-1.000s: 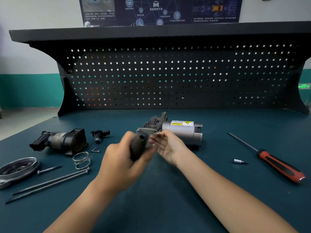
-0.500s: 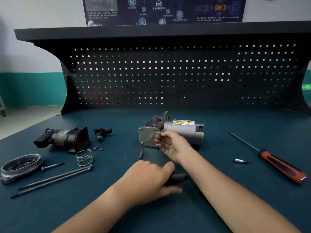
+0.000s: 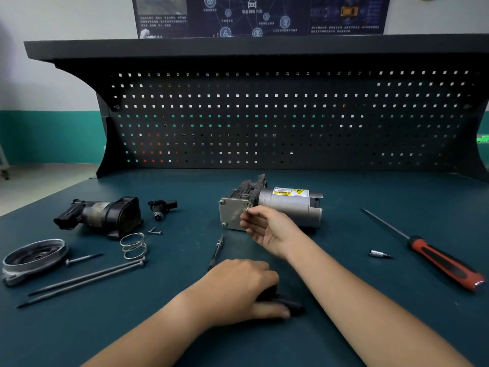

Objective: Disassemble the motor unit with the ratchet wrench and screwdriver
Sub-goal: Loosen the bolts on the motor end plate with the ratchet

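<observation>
Through the head camera I see the motor (image 3: 288, 207) lying on its side on the dark green surface (image 3: 172, 337), about mid-way across and towards the back. Its silver cylinder, with a yellow warning label, points right and its grey end plate faces left.

My right hand (image 3: 270, 230) reaches up to that plate. The thumb and forefinger (image 3: 254, 211) pinch at its upper right corner; whether they have a bolt head between them I cannot tell.

My left hand (image 3: 244, 286) lies palm down on the surface nearer to me. Its fingers (image 3: 267, 312) curl over the black handle of the wrench (image 3: 292, 305). The handle end pokes out to the right of the hand, and the thin metal end sticks out beyond the knuckles, pointing at the motor but not touching it.

The screwdriver (image 3: 444, 263) lies well to the right, red and black handle near me, shaft angled away to the left. A small silver bit (image 3: 379, 253) sits between it and my right forearm.

On the left lie loose parts:
- a black housing (image 3: 105, 215)
- a small black fitting (image 3: 161, 207) just beside it
- a screw (image 3: 154, 231)
- a spring (image 3: 133, 246)
- a round metal cover (image 3: 31, 256) at the edge
- a short bolt (image 3: 83, 259)
- two long bolts (image 3: 84, 282) side by side

A black pegboard (image 3: 264, 115) stands behind the surface.
</observation>
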`<state>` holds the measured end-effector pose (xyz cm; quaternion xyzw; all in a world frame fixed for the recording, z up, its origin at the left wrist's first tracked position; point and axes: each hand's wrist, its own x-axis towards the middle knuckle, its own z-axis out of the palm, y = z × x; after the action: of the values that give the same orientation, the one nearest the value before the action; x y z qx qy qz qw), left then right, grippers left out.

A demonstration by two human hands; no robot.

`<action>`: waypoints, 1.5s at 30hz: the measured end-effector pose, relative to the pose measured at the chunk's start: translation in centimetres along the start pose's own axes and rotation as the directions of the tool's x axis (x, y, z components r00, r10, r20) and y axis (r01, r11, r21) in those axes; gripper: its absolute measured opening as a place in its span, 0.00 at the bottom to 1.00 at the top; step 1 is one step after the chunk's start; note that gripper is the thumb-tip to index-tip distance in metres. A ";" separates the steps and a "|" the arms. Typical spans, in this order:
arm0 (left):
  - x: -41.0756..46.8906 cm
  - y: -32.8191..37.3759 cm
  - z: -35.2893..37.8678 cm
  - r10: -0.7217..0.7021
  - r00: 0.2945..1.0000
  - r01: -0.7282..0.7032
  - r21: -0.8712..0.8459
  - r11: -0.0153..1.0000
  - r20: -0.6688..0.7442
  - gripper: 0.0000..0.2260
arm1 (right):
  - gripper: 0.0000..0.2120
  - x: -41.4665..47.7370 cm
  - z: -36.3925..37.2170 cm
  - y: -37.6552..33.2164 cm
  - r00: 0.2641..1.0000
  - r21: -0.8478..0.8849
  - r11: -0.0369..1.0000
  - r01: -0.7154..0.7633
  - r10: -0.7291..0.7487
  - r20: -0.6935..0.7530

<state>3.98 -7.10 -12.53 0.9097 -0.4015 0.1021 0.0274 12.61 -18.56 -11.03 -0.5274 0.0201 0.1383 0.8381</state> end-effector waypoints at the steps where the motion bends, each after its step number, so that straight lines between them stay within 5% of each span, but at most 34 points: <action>1: -0.1 -0.2 -0.3 -0.033 0.999 0.033 -0.041 0.999 -0.018 0.19 | 0.09 -0.1 0.1 0.0 1.000 -0.016 1.000 -0.004 0.005 0.013; 4: -0.2 -1.8 -1.3 -0.210 0.949 0.170 -0.178 0.969 -0.236 0.13 | 0.09 -0.3 0.5 0.0 0.999 -0.070 0.997 -0.013 0.016 0.046; 8: -0.6 -4.7 -1.9 -0.480 0.742 0.339 -0.356 0.871 -0.467 0.12 | 0.09 -0.8 0.7 0.2 0.990 -0.178 0.984 -0.013 0.038 0.139; 14: -1.1 -6.6 -1.4 -0.450 0.811 0.330 -0.344 0.879 -0.373 0.09 | 0.09 -1.6 1.3 0.8 0.969 -0.417 0.909 0.021 0.084 0.233; 19: -1.6 -6.6 -1.9 -0.408 0.854 0.328 -0.273 0.904 -0.322 0.08 | 0.08 -1.9 1.4 1.1 0.966 -0.432 0.901 0.043 0.073 0.248; 26: -9.5 -8.8 -3.0 -0.538 0.802 0.473 -0.275 0.837 -0.260 0.07 | 0.08 -1.4 1.1 1.5 0.975 -0.453 0.891 0.044 0.061 0.215; 33: -20.9 -11.0 -2.8 -0.737 0.620 0.694 -0.251 0.675 -0.268 0.06 | 0.09 -0.6 1.0 2.0 0.989 -0.426 0.904 0.019 0.045 0.140; 45: -20.1 -12.5 -3.0 -0.745 0.655 0.730 -0.148 0.667 -0.128 0.09 | 0.08 -0.2 0.5 2.3 0.992 -0.418 0.908 0.036 0.018 0.125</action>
<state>-0.51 16.32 -13.38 0.9793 0.0026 0.1458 0.1401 11.79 -17.26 -12.77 -0.6851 -0.0656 0.1686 0.7056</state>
